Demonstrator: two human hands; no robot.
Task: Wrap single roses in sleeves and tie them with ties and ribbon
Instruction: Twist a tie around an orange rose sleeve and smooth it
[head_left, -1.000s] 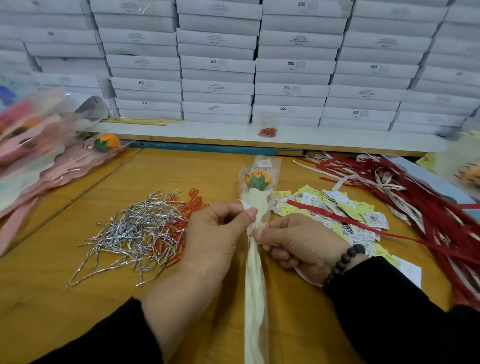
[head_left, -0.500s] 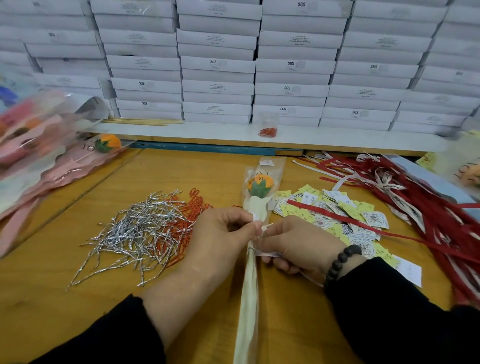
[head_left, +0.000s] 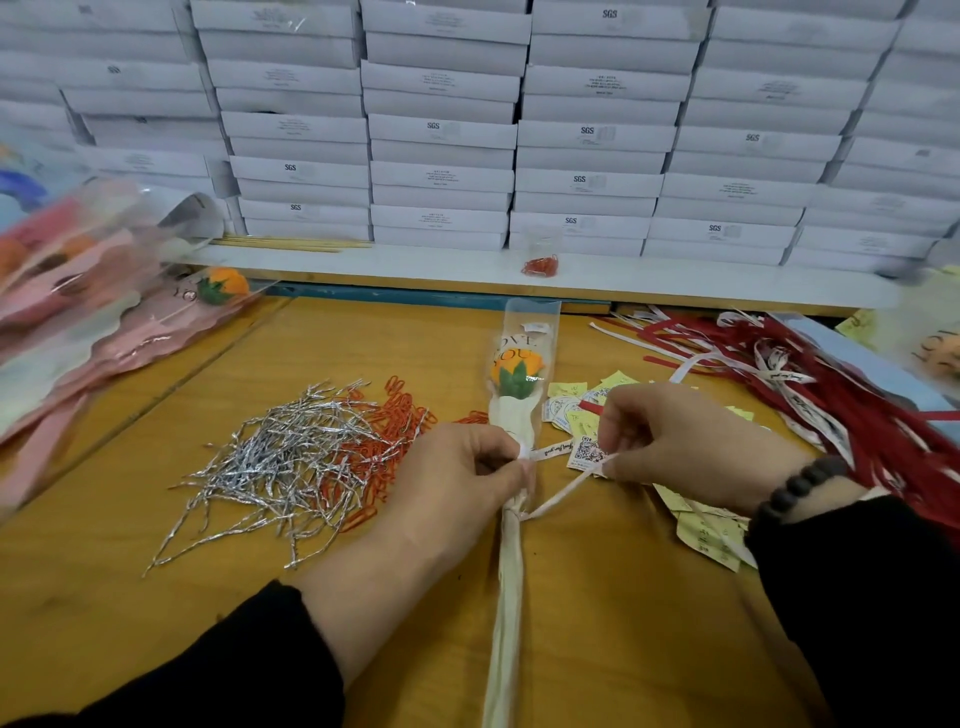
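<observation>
White ribbon (head_left: 558, 496) drawn out taut to the right, no longer bunched between the hands as half a second ago.

Means the knot is cinching around the gathered sleeve (head_left: 511, 525). Left hand (head_left: 457, 478) pinching sleeve and ribbon just below the orange rose (head_left: 517, 371); right hand (head_left: 685, 441) pinching the ribbon's free end, apart from the stem. Lying lengthwise on the wooden table (head_left: 130, 597), between both hands.

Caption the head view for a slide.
Left hand grips sleeved rose; right hand pulls white ribbon taut.
</observation>
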